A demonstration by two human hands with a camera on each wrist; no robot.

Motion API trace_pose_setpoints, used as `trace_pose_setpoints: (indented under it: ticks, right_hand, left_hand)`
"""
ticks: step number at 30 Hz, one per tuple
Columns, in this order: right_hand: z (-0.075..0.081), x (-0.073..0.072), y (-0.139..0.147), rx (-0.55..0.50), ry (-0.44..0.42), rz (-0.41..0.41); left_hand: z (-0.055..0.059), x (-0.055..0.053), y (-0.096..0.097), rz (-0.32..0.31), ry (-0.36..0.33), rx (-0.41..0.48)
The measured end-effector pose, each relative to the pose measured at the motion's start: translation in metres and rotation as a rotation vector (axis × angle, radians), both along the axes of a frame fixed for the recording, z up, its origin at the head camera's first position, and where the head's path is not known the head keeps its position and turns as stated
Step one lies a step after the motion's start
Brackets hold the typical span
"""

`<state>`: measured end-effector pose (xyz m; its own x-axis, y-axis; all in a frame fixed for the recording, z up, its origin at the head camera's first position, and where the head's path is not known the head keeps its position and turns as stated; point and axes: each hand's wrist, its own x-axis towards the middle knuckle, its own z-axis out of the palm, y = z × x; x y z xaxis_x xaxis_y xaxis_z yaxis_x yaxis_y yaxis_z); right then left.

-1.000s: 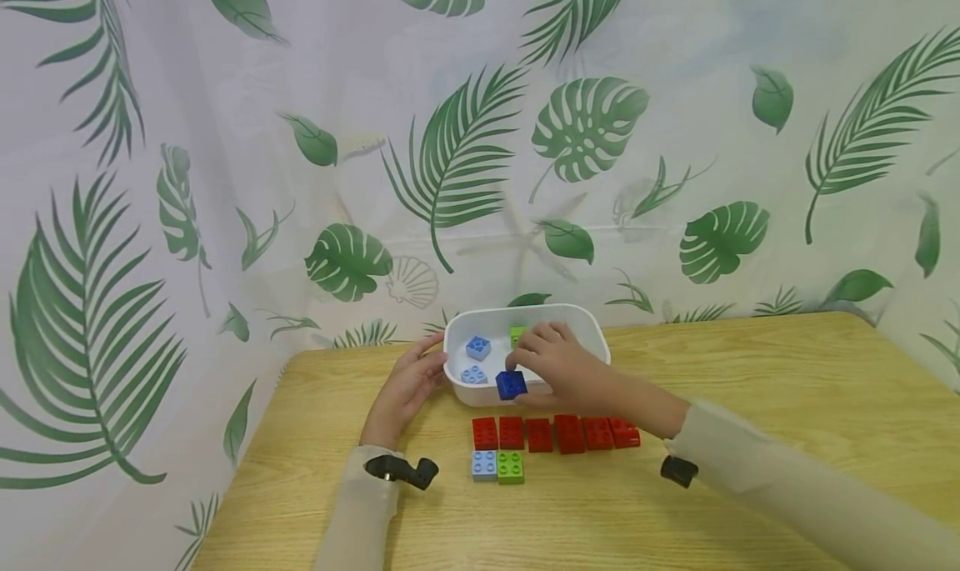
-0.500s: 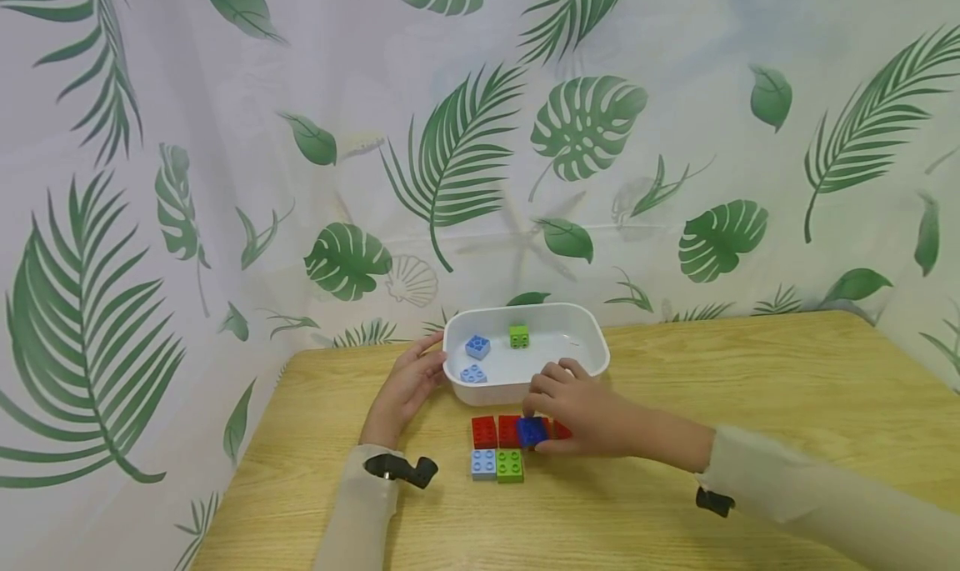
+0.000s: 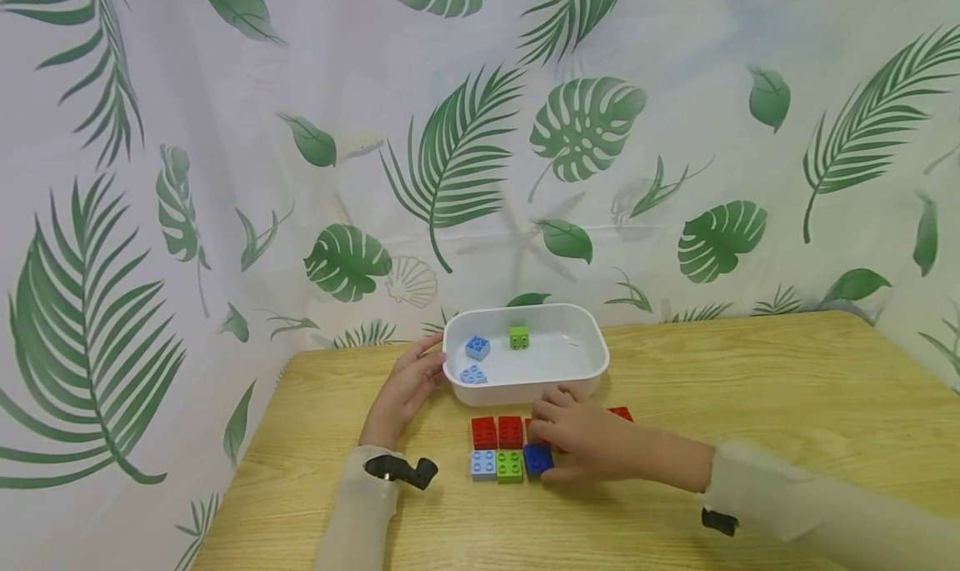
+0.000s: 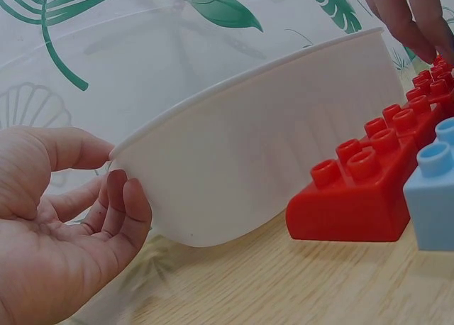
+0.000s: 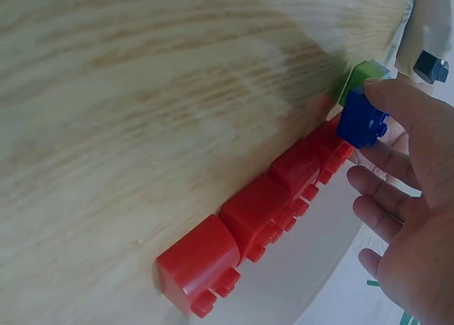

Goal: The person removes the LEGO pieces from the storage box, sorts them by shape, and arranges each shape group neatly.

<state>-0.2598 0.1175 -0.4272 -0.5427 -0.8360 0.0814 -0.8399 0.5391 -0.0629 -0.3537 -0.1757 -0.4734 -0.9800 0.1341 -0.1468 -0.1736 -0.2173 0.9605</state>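
My right hand (image 3: 592, 442) pinches a dark blue toy brick (image 3: 537, 461) between thumb and a finger, low at the table. That brick stands beside a green brick (image 3: 509, 466), which has a light blue brick (image 3: 483, 465) on its left. Behind them runs a row of several red bricks (image 3: 484, 432), partly hidden by my right hand. In the right wrist view the blue brick (image 5: 360, 119) shows its studs sideways. My left hand (image 3: 405, 392) rests its fingertips against the outer left end of a white tub (image 3: 487, 394), its fingers loosely bent.
Inside the tub lie two light blue bricks (image 3: 477, 348) and one small green brick (image 3: 519, 337). The wooden table (image 3: 750, 388) reaches back to a leaf-patterned curtain (image 3: 480, 137) just behind the tub.
My right hand has brought the blue brick from over the tub's front edge, across the red row, to the green brick's right side. My left hand has stayed at the tub.
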Motion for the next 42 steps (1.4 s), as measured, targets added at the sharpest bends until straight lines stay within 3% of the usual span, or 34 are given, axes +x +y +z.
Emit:
trace_pose_setpoints:
  ticks: [24,31,42]
  right_hand:
    - [-0.010,0.000,-0.003,-0.015,0.118,0.061]
    - [-0.009,0.000,-0.004,-0.034,0.098,0.055]
    - [0.006,-0.002,-0.008,-0.081,0.032,0.032]
  left_hand:
    - [0.001,-0.002,0.000,0.015,0.000,0.007]
    - [-0.001,-0.002,0.001,0.012,0.004,0.004]
    - [-0.003,-0.001,0.001,0.012,0.008,0.010]
